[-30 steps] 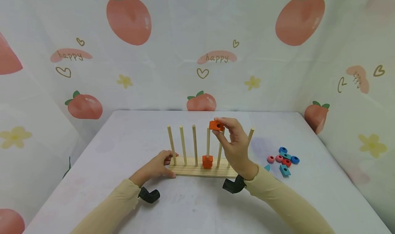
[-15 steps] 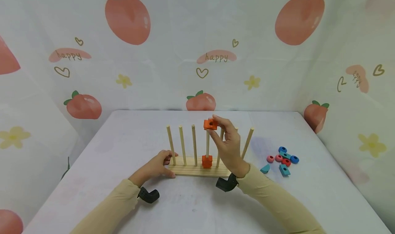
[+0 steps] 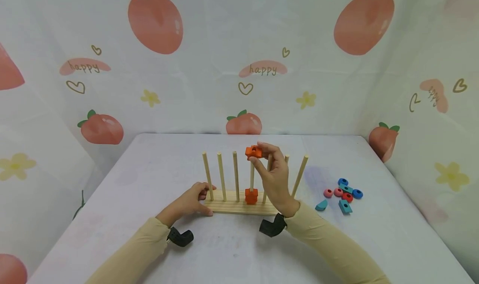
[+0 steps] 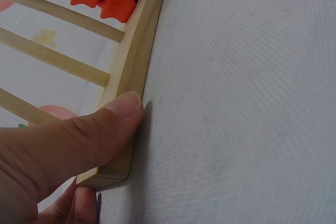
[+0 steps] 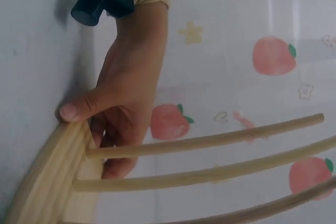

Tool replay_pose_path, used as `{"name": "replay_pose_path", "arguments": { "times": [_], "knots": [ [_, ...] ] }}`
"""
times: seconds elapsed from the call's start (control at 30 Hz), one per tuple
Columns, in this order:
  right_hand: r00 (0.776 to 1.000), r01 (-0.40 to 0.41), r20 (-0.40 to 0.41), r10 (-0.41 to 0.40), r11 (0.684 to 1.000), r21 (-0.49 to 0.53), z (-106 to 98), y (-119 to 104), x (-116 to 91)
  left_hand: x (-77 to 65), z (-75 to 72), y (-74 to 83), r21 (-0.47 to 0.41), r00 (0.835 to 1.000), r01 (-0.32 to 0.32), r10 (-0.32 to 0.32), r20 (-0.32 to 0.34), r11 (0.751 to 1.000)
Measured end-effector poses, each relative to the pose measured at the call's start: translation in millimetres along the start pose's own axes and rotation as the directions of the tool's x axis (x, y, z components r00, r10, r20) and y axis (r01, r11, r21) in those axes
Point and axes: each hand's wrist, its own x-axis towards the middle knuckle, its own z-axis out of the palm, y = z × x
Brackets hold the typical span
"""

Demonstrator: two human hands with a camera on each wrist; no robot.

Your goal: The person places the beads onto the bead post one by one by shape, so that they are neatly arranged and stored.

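My left hand (image 3: pixel 188 201) grips the left end of a wooden peg stand (image 3: pixel 233 209), thumb on its front edge and fingers behind. The right wrist view also shows this left hand (image 5: pixel 128 85) on the stand. Several upright pegs rise from the base. Between the thumb and fingers of my right hand (image 3: pixel 277 180) is an orange star-shaped bead (image 3: pixel 254 152), at the top of a middle peg (image 3: pixel 252 176). Low on that same peg sit stacked orange star beads (image 3: pixel 251 197); two orange stars (image 4: pixel 119 2) show in the left wrist view.
Right of the stand lie loose beads: blue rings (image 3: pixel 357 193), pink ones (image 3: pixel 328 193), a red one (image 3: pixel 347 197) and teal blocks (image 3: pixel 345 206). A teal half-round piece (image 3: pixel 321 205) lies nearer the right forearm. A patterned cloth (image 3: pixel 209 67) hangs behind the table.
My right hand has moved left with the orange star bead, from beside the middle peg to its top, and the bead has tilted. My left hand has stayed on the stand.
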Motion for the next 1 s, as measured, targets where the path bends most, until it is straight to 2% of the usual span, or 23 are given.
{"name": "replay_pose_path", "arguments": {
  "times": [0.13, 0.43, 0.53, 0.7, 1.0],
  "knots": [
    [0.991, -0.131, -0.001, 0.131, 0.991, 0.011, -1, -1, -5, 0.1, -0.1, -0.2, 0.003, 1.000, -0.003, 0.003, 0.001, 1.000],
    [0.940, -0.338, 0.054, 0.336, 0.940, 0.042, -7, -1, -19, 0.8, -0.1, -0.7, 0.003, 1.000, -0.004, 0.004, 0.000, 1.000],
    [0.908, -0.415, 0.084, 0.411, 0.909, 0.036, -9, 1, -26, 1.4, -0.4, -1.5, -0.002, 1.000, -0.008, 0.008, 0.003, 1.000],
    [0.835, -0.539, 0.104, 0.540, 0.841, -0.042, -14, 7, -40, 1.9, -1.0, -1.7, -0.005, 1.000, -0.011, 0.011, 0.008, 1.000],
    [0.742, -0.651, 0.120, 0.660, 0.752, -0.104, -20, 18, -57, 1.4, -1.2, 0.3, -0.004, 1.000, -0.002, 0.002, 0.009, 1.000]
  ]
}}
